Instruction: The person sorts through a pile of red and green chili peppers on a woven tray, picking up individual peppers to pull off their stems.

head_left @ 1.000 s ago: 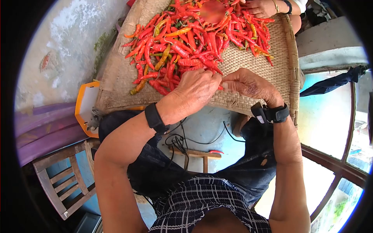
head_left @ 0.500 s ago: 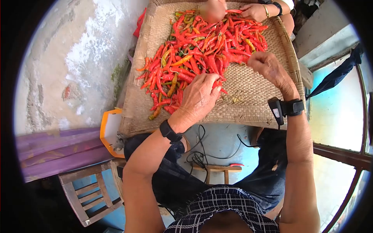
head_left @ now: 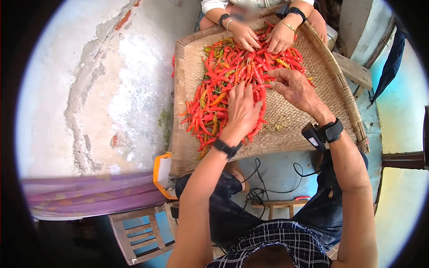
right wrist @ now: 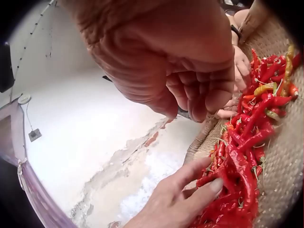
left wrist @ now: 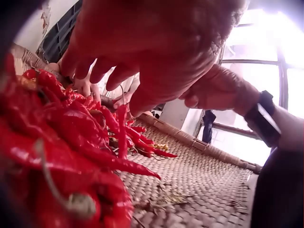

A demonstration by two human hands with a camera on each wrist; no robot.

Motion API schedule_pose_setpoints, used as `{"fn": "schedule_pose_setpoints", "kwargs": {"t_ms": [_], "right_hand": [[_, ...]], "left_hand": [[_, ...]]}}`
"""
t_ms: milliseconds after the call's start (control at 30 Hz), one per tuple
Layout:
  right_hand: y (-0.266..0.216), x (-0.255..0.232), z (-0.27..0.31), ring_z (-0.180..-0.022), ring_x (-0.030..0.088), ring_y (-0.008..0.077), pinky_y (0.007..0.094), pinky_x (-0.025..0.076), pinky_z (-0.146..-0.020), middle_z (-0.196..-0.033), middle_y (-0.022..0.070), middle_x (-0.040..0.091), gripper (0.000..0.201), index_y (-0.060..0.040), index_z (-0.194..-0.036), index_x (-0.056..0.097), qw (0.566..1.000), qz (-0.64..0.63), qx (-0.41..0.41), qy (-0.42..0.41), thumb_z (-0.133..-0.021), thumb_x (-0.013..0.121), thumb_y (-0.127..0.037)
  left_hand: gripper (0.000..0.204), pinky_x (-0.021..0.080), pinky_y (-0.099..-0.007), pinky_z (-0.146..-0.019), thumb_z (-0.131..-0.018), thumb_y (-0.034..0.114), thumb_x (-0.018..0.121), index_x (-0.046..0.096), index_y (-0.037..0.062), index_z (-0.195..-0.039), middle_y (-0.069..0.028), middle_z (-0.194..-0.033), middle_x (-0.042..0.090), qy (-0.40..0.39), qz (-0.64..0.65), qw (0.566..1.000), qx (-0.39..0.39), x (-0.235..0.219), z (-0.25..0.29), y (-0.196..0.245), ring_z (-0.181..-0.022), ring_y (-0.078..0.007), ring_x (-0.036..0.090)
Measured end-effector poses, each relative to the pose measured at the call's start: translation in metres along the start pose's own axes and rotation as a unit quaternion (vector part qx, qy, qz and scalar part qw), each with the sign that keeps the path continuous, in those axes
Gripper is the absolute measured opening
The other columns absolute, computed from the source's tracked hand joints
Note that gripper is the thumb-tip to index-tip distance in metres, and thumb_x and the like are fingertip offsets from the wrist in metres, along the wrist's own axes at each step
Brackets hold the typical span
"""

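A heap of mostly red chili peppers (head_left: 219,96) lies on a woven bamboo tray (head_left: 326,98). My left hand (head_left: 243,109) reaches over the near part of the heap, its fingers extended onto the peppers. In the right wrist view, the left hand's fingers (right wrist: 187,173) and thumb rest among the red peppers. My right hand (head_left: 297,91) hovers at the heap's right side, fingers loosely bent. Its thumb stands apart from the fingers in the right wrist view, and nothing shows between them.
Across the tray, another person's two hands (head_left: 280,38) work in the heap's far end. Small stem scraps (head_left: 278,124) lie on the weave. A stained wall (head_left: 111,98) borders the left; cables (head_left: 257,194) and a wooden stool (head_left: 272,204) are below.
My two hands were together at the tray's near side; the right moved away rightward, then came over the heap's right side. The left hand's fingers have straightened onto the peppers. The head view has shifted.
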State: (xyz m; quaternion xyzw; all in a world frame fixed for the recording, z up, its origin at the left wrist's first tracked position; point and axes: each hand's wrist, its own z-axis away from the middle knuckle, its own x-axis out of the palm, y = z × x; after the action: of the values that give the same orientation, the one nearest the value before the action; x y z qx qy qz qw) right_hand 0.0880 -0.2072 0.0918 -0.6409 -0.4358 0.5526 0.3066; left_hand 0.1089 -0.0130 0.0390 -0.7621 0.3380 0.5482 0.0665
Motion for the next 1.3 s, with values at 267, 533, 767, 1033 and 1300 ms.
{"fn": "schedule_pose_setpoints", "kwargs": {"t_ms": [267, 533, 767, 1033, 1300], "right_hand": [[-0.006, -0.013, 0.007, -0.067, 0.061, 0.0208, 0.0341, 0.048, -0.064, -0.072, 0.0155, 0.062, 0.025, 0.0037, -0.105, 0.061, 0.999, 0.005, -0.02, 0.033, -0.084, 0.062, -0.011], [0.006, -0.011, 0.002, -0.064, 0.061, 0.0246, 0.0359, 0.048, -0.061, -0.073, 0.0163, 0.062, 0.022, 0.003, -0.1, 0.063, 0.995, 0.024, -0.084, 0.045, -0.082, 0.064, -0.01], [0.013, 0.004, 0.006, -0.073, 0.064, 0.0314, 0.0402, 0.05, -0.066, -0.077, 0.0182, 0.064, 0.022, 0.002, -0.098, 0.064, 0.992, 0.074, -0.09, -0.04, -0.081, 0.065, -0.011], [0.027, 0.047, 0.019, -0.086, 0.061, 0.0345, 0.0409, 0.05, -0.075, -0.09, 0.0175, 0.063, 0.034, -0.0009, -0.109, 0.06, 0.968, 0.191, -0.145, -0.075, -0.076, 0.066, -0.006], [0.016, 0.058, 0.027, -0.075, 0.061, 0.0368, 0.0439, 0.05, -0.067, -0.077, 0.0165, 0.06, 0.013, -0.0027, -0.085, 0.059, 0.943, 0.25, -0.095, -0.199, -0.079, 0.062, -0.014]], "left_hand": [[0.107, 0.031, -0.0521, -0.103, -0.065, 0.04, 0.08, 0.02, -0.0029, -0.142, -0.0254, -0.143, 0.028, -0.113, -0.142, 0.97, -0.164, 0.035, -0.068, -0.024, -0.129, -0.0418, 0.032], [0.068, 0.047, -0.0436, -0.085, -0.07, 0.022, 0.07, 0.043, 0.0008, -0.129, -0.0236, -0.109, 0.06, -0.212, -0.097, 0.965, -0.116, 0.009, -0.063, -0.058, -0.102, -0.0371, 0.058], [0.039, 0.047, -0.0459, -0.078, -0.07, 0.007, 0.06, 0.055, -0.0017, -0.108, -0.0201, -0.095, 0.058, -0.129, -0.051, 0.989, 0.046, -0.03, 0.007, -0.047, -0.089, -0.0381, 0.056], [0.039, 0.045, -0.0412, -0.08, -0.07, -0.001, 0.058, 0.057, 0.0, -0.108, -0.0146, -0.093, 0.051, -0.07, -0.059, 0.993, 0.077, -0.03, 0.048, -0.023, -0.09, -0.0328, 0.052], [0.035, 0.047, -0.041, -0.079, -0.073, 0.005, 0.066, 0.059, 0.0024, -0.108, -0.0129, -0.102, 0.051, -0.081, -0.021, 0.993, 0.083, -0.036, 0.049, -0.013, -0.093, -0.0323, 0.053]]}}
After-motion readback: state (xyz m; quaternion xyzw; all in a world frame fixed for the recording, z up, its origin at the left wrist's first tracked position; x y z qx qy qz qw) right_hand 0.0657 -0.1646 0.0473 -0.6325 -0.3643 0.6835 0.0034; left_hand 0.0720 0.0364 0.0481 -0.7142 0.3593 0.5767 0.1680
